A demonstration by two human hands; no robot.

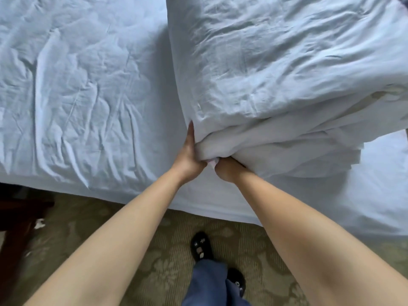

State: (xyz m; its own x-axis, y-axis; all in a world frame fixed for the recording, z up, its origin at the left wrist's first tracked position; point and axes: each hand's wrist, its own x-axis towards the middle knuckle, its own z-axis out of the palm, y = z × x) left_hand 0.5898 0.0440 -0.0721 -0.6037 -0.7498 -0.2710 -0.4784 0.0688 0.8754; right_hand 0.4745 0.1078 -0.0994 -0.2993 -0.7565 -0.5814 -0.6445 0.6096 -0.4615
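Blue trouser legs [209, 283] and a black shoe [201, 246] stand closest, straight below the grip, on a patterned olive carpet [154, 250]. Off to the grip's lower left, a piece of dark wooden furniture [15, 217] sits at the carpet's edge.

Two bare forearms reach forward and meet at one spot just past the near edge of the bed. The left hand [188, 155] is closed on the bunched corner of a white duvet [276, 74], with one digit lying straight up along the duvet's left edge while the rest curl into the gathered cloth. The right hand [227, 171] sits just beside it, nearly touching. Its fingers are buried in the folds from below, so only the knuckles and the back of the hand show — it too grips the same corner. A small pale pink scrap peeps out between the two hands.

From the grip, the duvet spreads up and to the right in a thick, crumpled fold, with stacked layers showing along its near right side. It lies on a wrinkled pale blue sheet [77, 96], which is bare to the left of the grip and beyond, and also shows in a strip to the right, below the duvet's layered edge.
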